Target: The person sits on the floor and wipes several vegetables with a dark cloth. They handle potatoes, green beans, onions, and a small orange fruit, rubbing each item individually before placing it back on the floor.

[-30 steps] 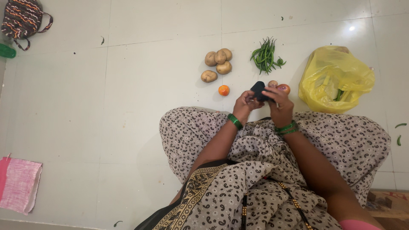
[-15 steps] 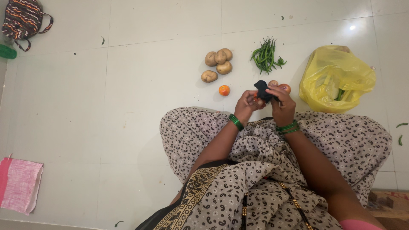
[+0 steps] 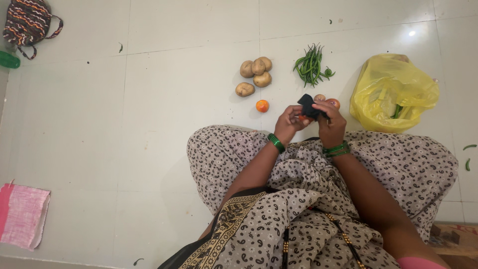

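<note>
Cloth (image 3: 307,105), small and black, is held up between both hands above the lap, with left hand (image 3: 289,121) fingers pinched on its lower edge beside something small and orange, and right hand (image 3: 328,117) fingers clamped on its right side, seemingly so it can be worked clear of the floor (image 3: 174,99). Potatoes (image 3: 255,74), an orange fruit (image 3: 262,105), green beans (image 3: 311,65) and a yellow bag (image 3: 393,92) are laid out within reach just ahead. Compared with a second ago, the cloth is seen bunched and more upright rather than flat, and the hands have barely shifted.
</note>
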